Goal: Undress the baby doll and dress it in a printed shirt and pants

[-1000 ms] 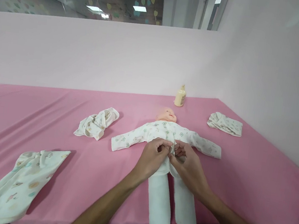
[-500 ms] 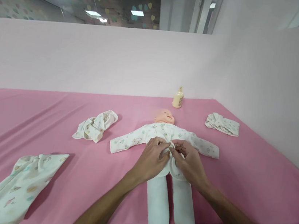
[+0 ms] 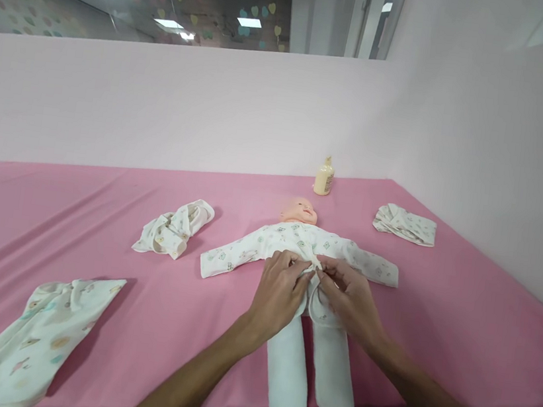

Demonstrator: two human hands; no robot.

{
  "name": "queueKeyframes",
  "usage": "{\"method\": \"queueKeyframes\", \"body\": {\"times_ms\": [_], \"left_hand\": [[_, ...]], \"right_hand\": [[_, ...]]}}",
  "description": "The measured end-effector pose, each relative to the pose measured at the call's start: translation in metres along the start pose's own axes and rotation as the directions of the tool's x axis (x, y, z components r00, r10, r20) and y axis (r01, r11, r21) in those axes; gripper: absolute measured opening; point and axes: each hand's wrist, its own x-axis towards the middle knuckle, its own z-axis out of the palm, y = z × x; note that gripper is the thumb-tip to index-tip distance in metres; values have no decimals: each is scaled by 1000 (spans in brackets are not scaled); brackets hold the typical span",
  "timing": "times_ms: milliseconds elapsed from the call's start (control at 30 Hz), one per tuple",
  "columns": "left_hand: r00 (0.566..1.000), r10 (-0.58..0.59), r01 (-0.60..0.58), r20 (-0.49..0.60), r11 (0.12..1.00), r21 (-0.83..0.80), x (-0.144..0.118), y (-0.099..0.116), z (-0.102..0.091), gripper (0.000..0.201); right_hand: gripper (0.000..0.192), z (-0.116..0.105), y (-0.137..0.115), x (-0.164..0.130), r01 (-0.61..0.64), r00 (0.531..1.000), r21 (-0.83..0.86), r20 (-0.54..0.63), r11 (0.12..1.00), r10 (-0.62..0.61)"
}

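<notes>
While the doll (image 3: 300, 212) lies on the pink sheet (image 3: 438, 339), head toward the wall (image 3: 203, 114) and lower legs past the near edge, both hands meet at the front of its printed top (image 3: 292, 236). The left hand (image 3: 281, 295) pinches cloth there between thumb and fingers; the right hand (image 3: 351, 299) pinches just beside it. Compared with half a second ago, the right fingertips have shifted slightly outward, and a pale fold now shows between the hands, the hem hanging more loosely over the leggings (image 3: 288, 372). This suggests the front is being adjusted and remains unsettled; whether anything fastens it, I cannot tell.
</notes>
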Motion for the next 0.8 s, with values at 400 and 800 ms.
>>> {"method": "queueKeyframes", "body": {"times_ms": [400,800], "left_hand": [[984,-143,127,-103,981,-147,3,-1,0,19],[979,75,-88,-190,994,-63,0,-9,10,24]], "right_hand": [[40,-10,-11,0,-181,983,-93,-5,979,181],[22,-15,-19,-9,-132,989,-234,33,963,143]]}}
